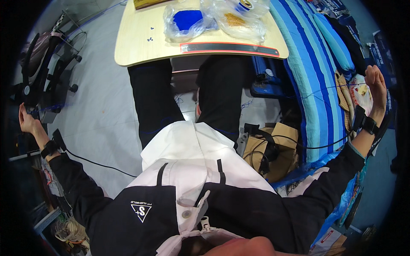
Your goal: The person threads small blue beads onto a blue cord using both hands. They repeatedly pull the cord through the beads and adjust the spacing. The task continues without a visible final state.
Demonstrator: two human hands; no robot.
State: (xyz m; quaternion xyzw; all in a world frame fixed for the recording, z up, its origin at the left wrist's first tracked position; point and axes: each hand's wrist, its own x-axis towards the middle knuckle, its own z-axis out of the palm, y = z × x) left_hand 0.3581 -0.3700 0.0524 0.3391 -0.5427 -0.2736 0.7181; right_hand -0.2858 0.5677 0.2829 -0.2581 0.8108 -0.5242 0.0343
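Observation:
My two arms are stretched wide apart. At the far left my left hand (29, 121) is closed in a pinch, and blue thread shows beside its fingers. At the far right my right hand (376, 83) is raised and closed, with a thin blue thread (318, 90) running from it toward the middle. Between the hands the thread hangs slack, crossing my lap; parts of it are too fine to follow. On the small table (141, 51) ahead lie a clear bag of blue beads (188, 19), a bag of golden beads (233, 19) and several loose dark beads (150, 39).
A dark ruler with a red border (229, 48) lies along the table's near edge. A blue striped mattress (318, 85) stretches along the right, beside an open cardboard box (279, 147) with cables. A wheeled chair (42, 72) stands at left. Cables run from both wrist straps.

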